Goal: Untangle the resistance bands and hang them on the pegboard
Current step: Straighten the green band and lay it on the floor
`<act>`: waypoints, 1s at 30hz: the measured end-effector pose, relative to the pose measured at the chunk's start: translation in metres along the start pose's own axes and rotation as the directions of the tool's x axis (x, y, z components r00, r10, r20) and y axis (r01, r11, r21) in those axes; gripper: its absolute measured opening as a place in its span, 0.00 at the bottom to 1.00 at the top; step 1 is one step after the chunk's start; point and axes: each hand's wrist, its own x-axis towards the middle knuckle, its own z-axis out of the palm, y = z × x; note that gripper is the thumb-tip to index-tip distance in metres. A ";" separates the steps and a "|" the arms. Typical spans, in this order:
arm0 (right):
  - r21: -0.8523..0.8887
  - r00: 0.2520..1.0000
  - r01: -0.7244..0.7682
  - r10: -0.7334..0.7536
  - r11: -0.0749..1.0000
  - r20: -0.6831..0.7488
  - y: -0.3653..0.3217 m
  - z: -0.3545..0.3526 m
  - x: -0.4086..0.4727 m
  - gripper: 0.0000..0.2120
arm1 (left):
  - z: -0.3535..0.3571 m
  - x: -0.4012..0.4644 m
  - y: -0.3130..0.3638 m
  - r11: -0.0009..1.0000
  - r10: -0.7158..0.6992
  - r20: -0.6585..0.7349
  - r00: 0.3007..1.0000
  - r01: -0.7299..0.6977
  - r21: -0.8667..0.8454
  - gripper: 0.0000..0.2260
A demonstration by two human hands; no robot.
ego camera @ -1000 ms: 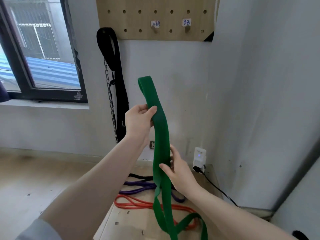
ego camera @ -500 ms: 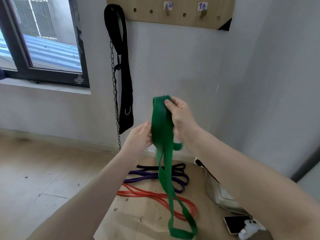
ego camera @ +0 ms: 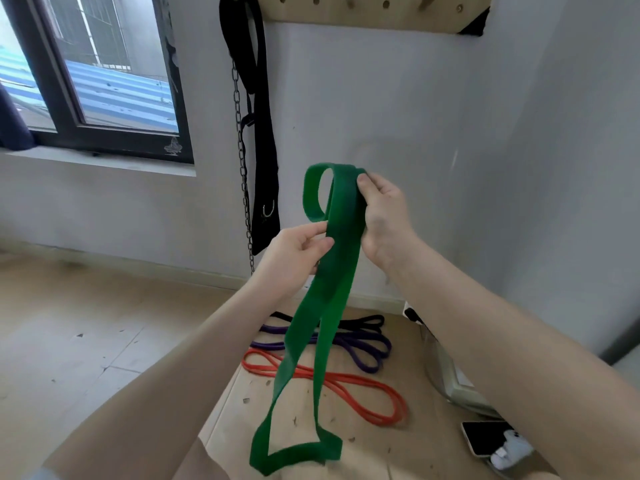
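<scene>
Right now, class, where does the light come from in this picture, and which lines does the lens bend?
Head view: daylight enters through the window at left; the wall lies evenly lit. The wide lens bows the window frame and tilts the pegboard. The green resistance band is sharp.

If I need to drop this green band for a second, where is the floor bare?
Bare floor lies left of the cardboard sheet, below the window, out to the wall. The sheet's near end, past the orange band, is also open. Crowded: the purple band and black band near the wall, and the phone at right.
</scene>
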 end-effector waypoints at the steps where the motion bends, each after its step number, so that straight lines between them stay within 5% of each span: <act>1: 0.012 1.000 -0.008 0.008 1.000 -0.005 0.000 -0.002 0.001 0.11 | 0.001 0.000 -0.004 0.999 -0.014 0.049 0.999 0.013 0.030 0.17; 6: 0.108 0.991 -0.091 0.101 0.990 -0.089 0.005 -0.012 0.002 0.12 | 0.012 -0.011 -0.029 0.986 -0.078 0.225 0.971 0.042 0.163 0.20; 10: 0.131 0.981 -0.141 0.155 0.981 -0.112 0.013 -0.023 -0.004 0.13 | 0.025 -0.016 -0.038 0.995 -0.085 0.123 0.989 0.079 0.059 0.13; 16: -0.388 0.957 -0.159 0.238 0.908 0.166 0.052 -0.070 -0.029 0.21 | 0.039 -0.005 -0.029 0.979 -0.164 -0.183 0.969 0.138 -0.147 0.08; 20: -0.428 0.880 -0.206 0.358 0.880 0.312 0.100 -0.113 -0.062 0.13 | 0.043 0.000 -0.032 0.861 -0.428 -0.204 0.881 0.328 -0.390 0.13; 23: -0.439 0.891 -0.195 0.345 0.877 0.294 0.106 -0.125 -0.062 0.08 | 0.045 -0.003 -0.041 0.775 -0.535 -0.190 0.823 0.388 -0.499 0.16; 26: -0.532 0.892 -0.122 0.328 0.838 0.311 0.093 -0.126 -0.052 0.08 | 0.040 -0.003 -0.048 0.685 -0.598 -0.217 0.772 0.351 -0.638 0.18; 30: -0.748 0.828 0.228 0.281 0.623 0.486 0.059 -0.113 -0.037 0.24 | 0.027 -0.006 -0.056 0.637 -0.624 -0.229 0.747 0.316 -0.703 0.13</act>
